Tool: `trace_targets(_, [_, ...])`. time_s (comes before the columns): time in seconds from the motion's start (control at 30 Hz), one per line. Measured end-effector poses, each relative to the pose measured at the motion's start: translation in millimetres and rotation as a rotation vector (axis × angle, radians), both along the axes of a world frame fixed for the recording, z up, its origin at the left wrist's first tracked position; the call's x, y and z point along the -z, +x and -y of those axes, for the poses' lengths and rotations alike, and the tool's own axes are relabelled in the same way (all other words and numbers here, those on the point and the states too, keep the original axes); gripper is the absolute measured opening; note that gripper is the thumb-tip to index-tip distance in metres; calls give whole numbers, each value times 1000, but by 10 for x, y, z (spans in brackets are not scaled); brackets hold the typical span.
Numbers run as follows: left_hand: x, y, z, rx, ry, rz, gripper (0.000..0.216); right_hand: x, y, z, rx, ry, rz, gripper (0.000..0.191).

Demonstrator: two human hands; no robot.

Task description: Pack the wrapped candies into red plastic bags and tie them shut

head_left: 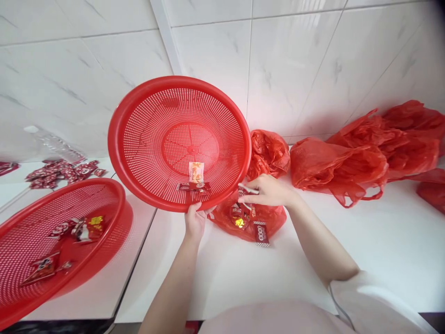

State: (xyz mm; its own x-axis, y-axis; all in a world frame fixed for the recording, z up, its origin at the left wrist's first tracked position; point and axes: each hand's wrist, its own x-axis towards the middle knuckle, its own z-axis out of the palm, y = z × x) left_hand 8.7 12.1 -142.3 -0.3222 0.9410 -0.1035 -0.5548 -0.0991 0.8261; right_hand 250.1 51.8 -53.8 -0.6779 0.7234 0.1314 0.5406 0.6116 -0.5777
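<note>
red plastic fills the view. at far left a shallow red perforated plastic basket (52, 232) lies on the white table (382, 250). its near rim seems to reach the front edge, so a knock could tip out its few sweets. behind it, a heap of small red-wrapped sweets (62, 171) sits by the tiled wall. a dark gap (139, 246) splits the two table tops, and loose packets could drop in.

the left hand (195, 222) grips the bottom rim of a tilted round red perforated plastic basket (179, 139), held steeply over the table. the few wrapped sweets (195, 178) inside rest at its low rim and may spill if it tips further.

the right hand (269, 191) is closed on small wrapped packets at the mouth of a thin red plastic bag (250, 220), just beside that rim. crumpled red plastic bags (339, 167) crowd the wall at right, while bare table runs along the front.
</note>
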Motion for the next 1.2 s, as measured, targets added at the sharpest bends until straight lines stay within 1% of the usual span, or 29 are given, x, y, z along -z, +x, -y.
trace_targets(0.07, [1,-9,-4,-15,12,-5,26,54,-35,-26,60,-30,145,47])
trace_targets(0.1, [-1,-11,-4,-26,20,-10,27,80,-49,-38,103,-23,174,43])
trace_targets(0.13, [-4,-10,-2,-36,27,-13,28,99,-61,-47,149,1,169,39])
trace_targets(0.2, [-10,2,6,-39,33,-13,31,110,-78,-53,211,84,77,31])
trace_targets(0.27, [-11,33,25,-26,33,-13,34,88,-96,-39,202,153,-57,28])
trace_targets(0.33, [-6,88,59,-2,21,-15,36,60,-128,-8,146,195,-165,29])
trace_targets(0.4, [4,167,112,51,0,-18,37,61,-187,29,81,237,-224,30])
trace_targets(0.43, [11,213,145,93,-16,-18,39,79,-229,49,58,256,-223,36])
trace_targets(0.5, [33,305,219,199,-50,-19,42,153,-332,86,55,273,-165,59])
trace_targets(0.57, [73,382,289,290,-82,-22,45,259,-447,123,78,242,-70,79])
trace_targets(0.6, [98,409,317,319,-88,-31,45,313,-499,140,71,212,-29,83])
trace_targets(0.63, [125,427,338,342,-86,-48,45,362,-545,157,44,177,0,84])
trace_targets(0.73, [186,427,352,368,-56,-103,39,444,-614,185,-77,80,24,77])
trace_targets(0.83, [180,382,309,355,-77,-76,33,430,-586,170,-121,39,11,74])
trace_targets(0.93, [129,322,248,290,-109,-25,33,381,-516,127,-171,85,9,71])
trace_targets(1.03, [91,257,193,260,-81,4,37,341,-463,92,-218,172,31,66])
trace_targets(1.1, [83,213,164,278,-62,9,33,317,-446,82,-226,219,50,54])
trace_targets(1.2, [81,154,131,287,-67,-2,21,287,-436,77,-243,275,39,38])
